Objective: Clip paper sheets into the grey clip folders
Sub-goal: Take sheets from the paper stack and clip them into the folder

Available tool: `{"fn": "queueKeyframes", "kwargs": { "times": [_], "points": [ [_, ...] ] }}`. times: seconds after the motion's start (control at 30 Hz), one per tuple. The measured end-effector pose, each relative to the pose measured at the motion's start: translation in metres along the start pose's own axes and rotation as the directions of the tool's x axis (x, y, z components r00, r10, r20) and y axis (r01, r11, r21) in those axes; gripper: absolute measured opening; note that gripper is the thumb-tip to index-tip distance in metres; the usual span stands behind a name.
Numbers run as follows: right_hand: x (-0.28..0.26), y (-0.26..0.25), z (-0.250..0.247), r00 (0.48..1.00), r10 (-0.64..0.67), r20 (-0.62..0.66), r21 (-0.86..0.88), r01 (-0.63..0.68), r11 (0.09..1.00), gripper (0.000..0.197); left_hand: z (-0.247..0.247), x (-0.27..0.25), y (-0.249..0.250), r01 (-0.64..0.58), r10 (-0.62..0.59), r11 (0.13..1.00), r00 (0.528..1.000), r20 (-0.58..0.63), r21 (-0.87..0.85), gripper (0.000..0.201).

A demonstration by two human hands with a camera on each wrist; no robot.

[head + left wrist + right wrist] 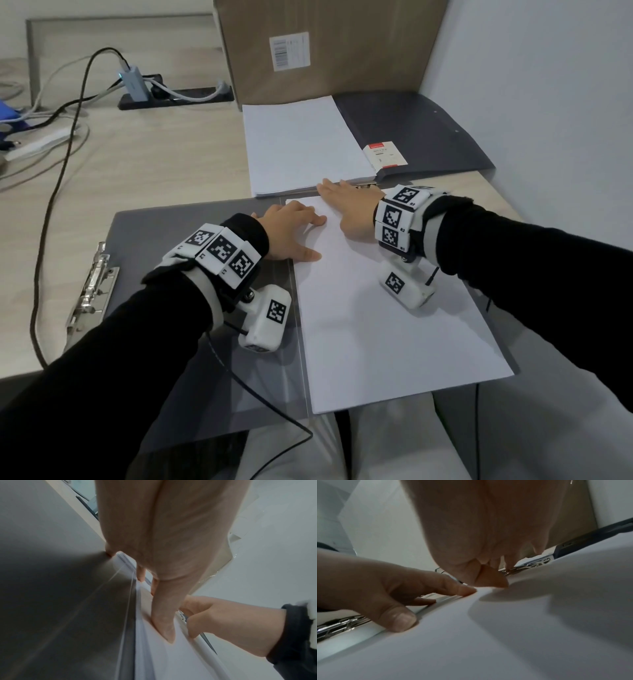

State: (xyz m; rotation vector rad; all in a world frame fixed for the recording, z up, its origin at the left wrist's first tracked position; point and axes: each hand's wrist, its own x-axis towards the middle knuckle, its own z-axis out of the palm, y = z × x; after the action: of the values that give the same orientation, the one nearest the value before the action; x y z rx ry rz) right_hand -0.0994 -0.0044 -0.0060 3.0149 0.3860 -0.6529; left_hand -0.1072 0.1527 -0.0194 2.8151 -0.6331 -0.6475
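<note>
An open grey clip folder (164, 246) lies in front of me, with a white paper sheet (376, 325) on its right half. My left hand (291, 233) rests with spread fingers on the sheet's top left corner; its fingertips (164, 632) press the paper. My right hand (346, 205) lies flat along the sheet's top edge, over a metal clip (530, 564). Its thumb (493, 581) touches the paper. Neither hand grips anything. A second grey folder (428, 137) lies open behind, with a paper stack (301, 144) on it.
A metal lever clip (92, 284) sits at the near folder's left edge. A cardboard box (325, 48) stands at the back against a white wall (548, 102). Cables and a hub (133, 85) lie at the far left. The far folder carries a red-white label (385, 156).
</note>
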Motion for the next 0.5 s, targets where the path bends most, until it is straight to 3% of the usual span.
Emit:
{"fn": "queueKeyframes", "kwargs": {
  "times": [0.5],
  "points": [
    [-0.001,-0.009,-0.006,0.999,0.035,0.042,-0.034,-0.034,0.999,0.069,0.001,0.001,-0.001,-0.020,0.020,0.999,1.000,0.006,0.031,0.072]
  ]
}}
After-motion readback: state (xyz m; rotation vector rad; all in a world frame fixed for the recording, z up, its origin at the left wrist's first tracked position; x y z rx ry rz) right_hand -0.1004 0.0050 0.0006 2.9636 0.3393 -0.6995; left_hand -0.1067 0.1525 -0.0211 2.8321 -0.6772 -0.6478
